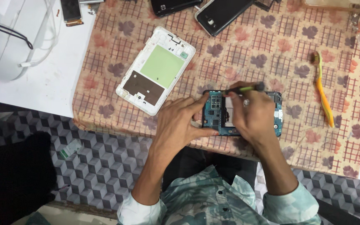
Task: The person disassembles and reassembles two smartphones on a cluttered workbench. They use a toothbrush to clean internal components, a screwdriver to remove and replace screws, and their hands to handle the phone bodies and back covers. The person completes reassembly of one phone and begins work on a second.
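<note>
An opened phone with a bare blue circuit board (214, 113) lies near the front edge of a leaf-patterned cloth (271, 50). My left hand (178, 123) pinches the phone's left end between thumb and forefinger. My right hand (251, 114) rests over the middle of the board and grips a thin tool with a yellow-green handle (246, 88), its tip pointing left onto the board. Part of the board is hidden under my right hand.
A white phone frame with a green panel (157, 68) lies to the left. Two dark phones (223, 14) sit at the back. A yellow-orange toothbrush (323, 93) lies at the right. A white machine (11, 35) stands far left, off the cloth.
</note>
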